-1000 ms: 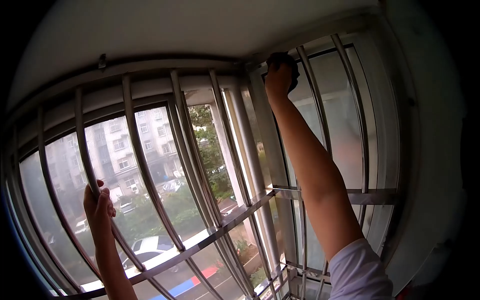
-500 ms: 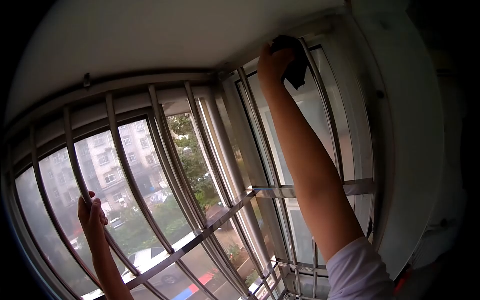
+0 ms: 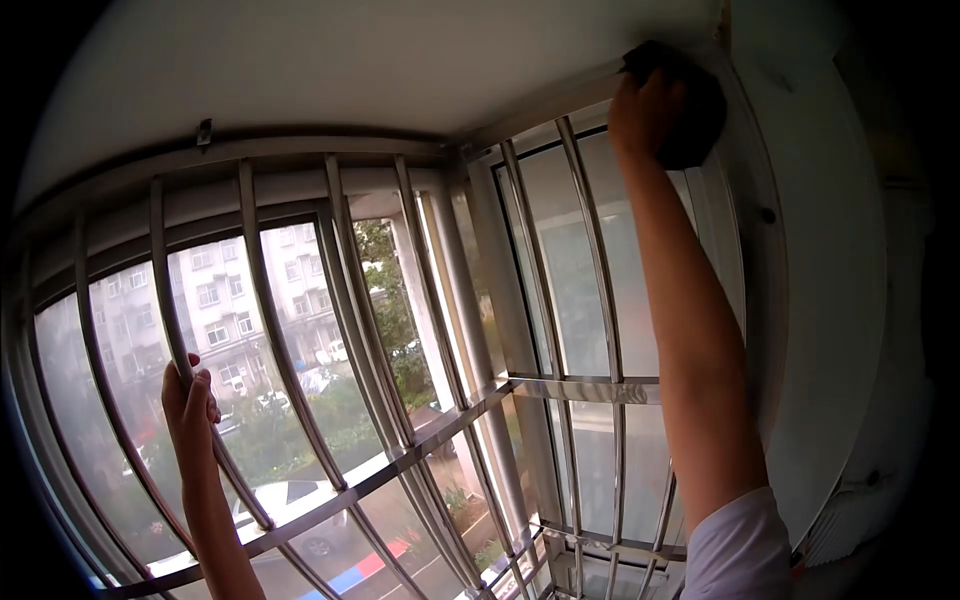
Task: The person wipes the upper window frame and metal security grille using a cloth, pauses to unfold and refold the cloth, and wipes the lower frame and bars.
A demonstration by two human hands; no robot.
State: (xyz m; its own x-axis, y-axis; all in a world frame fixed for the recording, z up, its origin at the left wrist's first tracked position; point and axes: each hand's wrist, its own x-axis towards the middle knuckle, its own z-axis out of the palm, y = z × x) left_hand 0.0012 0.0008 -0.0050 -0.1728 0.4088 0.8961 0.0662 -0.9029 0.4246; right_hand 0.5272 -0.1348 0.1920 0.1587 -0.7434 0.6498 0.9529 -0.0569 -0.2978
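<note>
Clasps vertical metal bar (image 3: 163,265) in left hand (image 3: 190,398) | Grips black cloth (image 3: 697,112) in right hand (image 3: 645,112), at upper right corner of side grille (image 3: 590,389), close under ceiling (image 3: 300,60) | Has open room leftward along top rail (image 3: 535,124) | Faces white car (image 3: 300,492), apartment building (image 3: 215,290) outside

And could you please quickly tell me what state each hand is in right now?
Left hand: closed around a vertical metal bar.
Right hand: closed, holding a black cloth.
</note>
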